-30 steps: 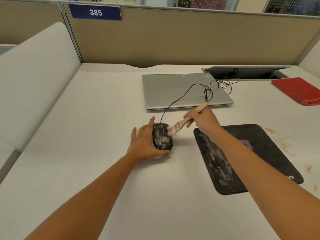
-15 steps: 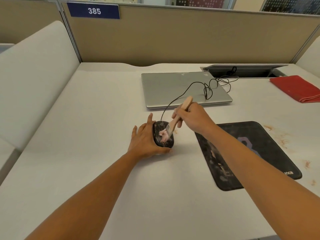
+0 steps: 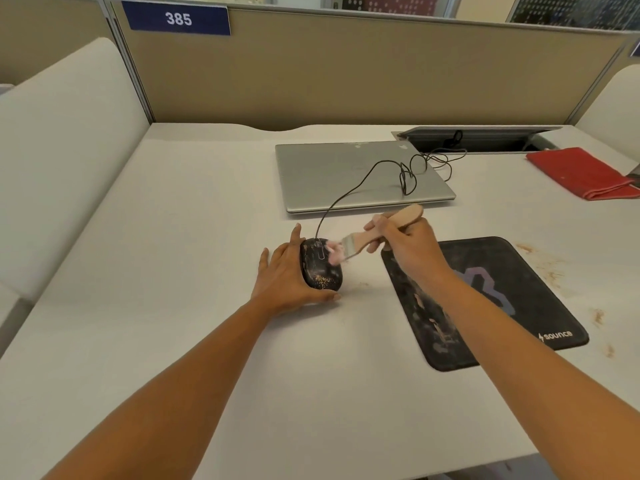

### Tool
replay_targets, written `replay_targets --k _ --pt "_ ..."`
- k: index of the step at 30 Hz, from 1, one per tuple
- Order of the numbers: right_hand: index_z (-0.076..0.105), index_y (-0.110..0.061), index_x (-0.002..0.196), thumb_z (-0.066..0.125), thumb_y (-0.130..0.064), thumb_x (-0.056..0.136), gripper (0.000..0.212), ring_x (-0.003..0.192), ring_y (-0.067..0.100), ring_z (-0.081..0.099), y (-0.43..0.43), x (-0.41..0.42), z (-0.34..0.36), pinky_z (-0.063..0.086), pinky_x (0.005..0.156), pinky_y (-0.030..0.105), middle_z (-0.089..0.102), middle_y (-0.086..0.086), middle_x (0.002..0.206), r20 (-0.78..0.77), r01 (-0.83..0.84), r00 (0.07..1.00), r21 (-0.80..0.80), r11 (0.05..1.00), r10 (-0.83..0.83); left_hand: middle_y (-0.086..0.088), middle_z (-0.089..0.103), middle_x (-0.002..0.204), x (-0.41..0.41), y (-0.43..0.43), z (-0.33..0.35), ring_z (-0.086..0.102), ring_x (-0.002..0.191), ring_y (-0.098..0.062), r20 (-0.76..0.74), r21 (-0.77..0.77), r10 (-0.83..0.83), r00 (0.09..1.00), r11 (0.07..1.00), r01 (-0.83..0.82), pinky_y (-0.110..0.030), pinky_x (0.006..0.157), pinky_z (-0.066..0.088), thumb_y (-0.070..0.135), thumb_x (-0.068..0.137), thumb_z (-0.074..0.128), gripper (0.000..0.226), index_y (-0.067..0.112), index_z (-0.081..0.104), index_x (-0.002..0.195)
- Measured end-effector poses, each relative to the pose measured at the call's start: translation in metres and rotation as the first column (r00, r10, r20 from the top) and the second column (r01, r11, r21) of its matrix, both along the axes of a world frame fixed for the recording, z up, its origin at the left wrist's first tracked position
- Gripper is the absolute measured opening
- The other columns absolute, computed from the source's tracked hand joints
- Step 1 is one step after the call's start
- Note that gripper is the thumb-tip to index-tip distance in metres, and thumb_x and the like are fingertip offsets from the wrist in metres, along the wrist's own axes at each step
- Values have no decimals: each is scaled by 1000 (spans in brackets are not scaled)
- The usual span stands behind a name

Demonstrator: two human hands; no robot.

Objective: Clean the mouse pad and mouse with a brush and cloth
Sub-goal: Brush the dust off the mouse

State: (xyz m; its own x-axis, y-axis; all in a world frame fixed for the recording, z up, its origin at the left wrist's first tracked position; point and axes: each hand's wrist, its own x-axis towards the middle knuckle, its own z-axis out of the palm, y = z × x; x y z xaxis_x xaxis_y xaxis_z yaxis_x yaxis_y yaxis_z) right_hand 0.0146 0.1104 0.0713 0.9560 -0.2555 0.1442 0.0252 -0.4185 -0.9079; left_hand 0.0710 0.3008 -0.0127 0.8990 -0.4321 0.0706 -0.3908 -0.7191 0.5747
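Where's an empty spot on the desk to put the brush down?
The wide bare desk left of the left hand and laptop. Also the near strip, this side of the mouse. It's crowded around the brush and mouse pad, and brown crumbs lie right of the pad.

I read "385" on the blue sign (image 3: pixel 176 19) atop the partition (image 3: pixel 346 77), and "sounce" at the mouse pad's (image 3: pixel 512 299) near right corner.
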Motion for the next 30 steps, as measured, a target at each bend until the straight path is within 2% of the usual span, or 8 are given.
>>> replay_targets --k 3,6,10,16,20,23,26,30 --pt "67 -20 82 48 -22 95 22 64 1 62 8 -7 -10 45 59 9 68 2 70 -6 -96 995 33 995 96 2 33 147 0 0 1 22 138 -17 -1 -2 0 1000 1000 0 -44 115 -1 76 48 61 133 24 -12 145" --pt "65 -22 77 47 -23 95 25 61 1 61 -1 -15 -14 45 64 6 66 0 66 -31 -58 998 -3 998 58 2 33 147 0 0 0 22 138 -16 5 2 2 1000 1000 -2 -45 115 0 74 49 61 130 25 -12 145" --pt "65 -21 78 49 -25 94 23 59 2 62 -3 -19 -10 46 61 9 66 1 67 17 -14 1000 -65 998 16 0 32 148 1 1 0 23 138 -17 0 8 -5 1000 1000 5 -46 115 1 76 46 58 132 26 -14 145" --pt "65 -23 83 51 -22 93 17 67 -5 60 17 -33 -13 45 62 6 65 -5 66 28 -165 986 -73 984 167 -2 31 148 4 4 0 22 139 -20 -24 15 -41 999 999 41 -48 115 3 78 39 62 140 26 -13 145" --pt "62 -19 76 49 -20 94 21 57 3 59 0 -40 -10 47 59 9 63 0 64 17 -88 996 -158 984 92 -1 30 148 2 4 1 21 139 -19 -15 21 -41 999 999 41 -48 116 3 84 35 55 141 28 -15 144" --pt "66 -16 81 51 -23 93 20 62 2 60 5 -40 -9 46 62 8 65 0 65 67 -63 995 -92 994 69 -1 30 148 2 4 1 22 139 -18 -16 12 -46 999 999 46 -47 116 4 82 37 60 141 27 -14 144" --pt "68 -14 87 55 -23 91 16 67 -1 61 19 -41 -13 45 65 8 67 0 67 46 -157 986 -30 987 159 -3 30 148 3 5 1 23 138 -21 -21 5 -59 998 998 59 -48 116 7 76 41 67 141 25 -12 145" --pt "65 -18 80 51 -18 93 18 61 0 60 6 -47 -21 47 63 8 65 0 67 -9 -172 985 -86 981 172 -3 29 148 2 5 3 23 138 -22 -17 25 -62 998 998 62 -48 116 7 81 36 57 141 24 -13 145"
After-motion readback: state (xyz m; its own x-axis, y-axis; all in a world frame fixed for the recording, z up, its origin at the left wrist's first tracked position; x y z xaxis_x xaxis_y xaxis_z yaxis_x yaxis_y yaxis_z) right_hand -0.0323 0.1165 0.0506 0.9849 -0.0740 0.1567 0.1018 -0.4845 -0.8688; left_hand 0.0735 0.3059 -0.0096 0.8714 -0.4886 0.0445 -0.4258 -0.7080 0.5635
